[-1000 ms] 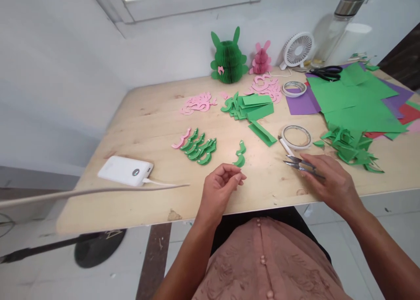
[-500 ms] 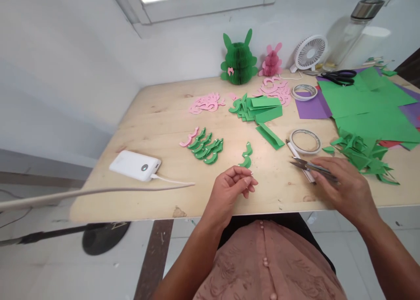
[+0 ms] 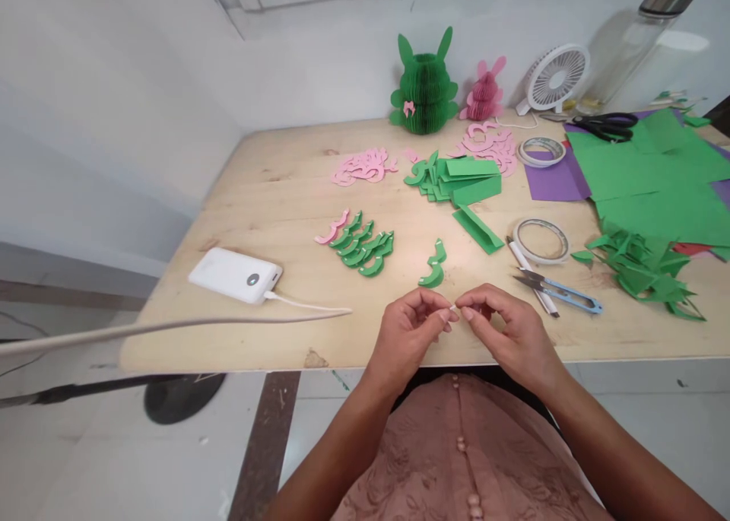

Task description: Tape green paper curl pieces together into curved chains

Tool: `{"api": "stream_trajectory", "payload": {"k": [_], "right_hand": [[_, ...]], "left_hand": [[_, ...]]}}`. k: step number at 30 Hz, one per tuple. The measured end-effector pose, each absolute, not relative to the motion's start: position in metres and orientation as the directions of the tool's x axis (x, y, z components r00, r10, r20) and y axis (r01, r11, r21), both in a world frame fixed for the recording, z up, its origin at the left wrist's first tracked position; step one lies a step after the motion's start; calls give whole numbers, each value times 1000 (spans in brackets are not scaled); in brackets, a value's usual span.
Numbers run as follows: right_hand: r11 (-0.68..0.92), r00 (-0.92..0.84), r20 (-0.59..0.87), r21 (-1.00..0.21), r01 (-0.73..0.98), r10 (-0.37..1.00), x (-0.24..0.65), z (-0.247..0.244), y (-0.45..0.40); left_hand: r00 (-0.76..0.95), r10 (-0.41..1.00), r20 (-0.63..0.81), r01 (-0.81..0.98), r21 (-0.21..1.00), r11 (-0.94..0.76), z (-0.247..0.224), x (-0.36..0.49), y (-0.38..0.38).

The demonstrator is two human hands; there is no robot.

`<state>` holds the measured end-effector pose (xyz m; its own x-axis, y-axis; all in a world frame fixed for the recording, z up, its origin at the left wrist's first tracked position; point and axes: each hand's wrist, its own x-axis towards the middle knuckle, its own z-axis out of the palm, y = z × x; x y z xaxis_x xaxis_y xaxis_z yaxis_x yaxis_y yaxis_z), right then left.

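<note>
Left hand [image 3: 407, 335] pinches a tiny white bit [image 3: 452, 307] between thumb and finger, above the near part of the table [image 3: 228, 346], while the bent fingertips of the right hand [image 3: 468, 309] meet it from the other side; whether they grip it too, I cannot tell. It looks nearly weightless, limp and perhaps tacky, best taken by its very edge; the green cutout [image 3: 434, 274] just beyond should be light and easily creased.
</note>
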<state>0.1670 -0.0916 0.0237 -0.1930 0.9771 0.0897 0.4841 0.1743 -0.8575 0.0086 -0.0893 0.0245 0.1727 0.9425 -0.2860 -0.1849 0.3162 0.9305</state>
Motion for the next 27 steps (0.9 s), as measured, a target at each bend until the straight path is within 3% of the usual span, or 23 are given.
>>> {"api": "stream_trajectory", "payload": {"k": [21, 27], "right_hand": [[178, -189, 88, -828, 533, 978, 158, 22, -90], [267, -181, 198, -781, 564, 963, 156, 19, -93]], "left_hand": [[191, 948, -256, -75, 959, 274, 19, 4, -84], [170, 952, -255, -38, 964, 264, 18, 5, -86]]}}
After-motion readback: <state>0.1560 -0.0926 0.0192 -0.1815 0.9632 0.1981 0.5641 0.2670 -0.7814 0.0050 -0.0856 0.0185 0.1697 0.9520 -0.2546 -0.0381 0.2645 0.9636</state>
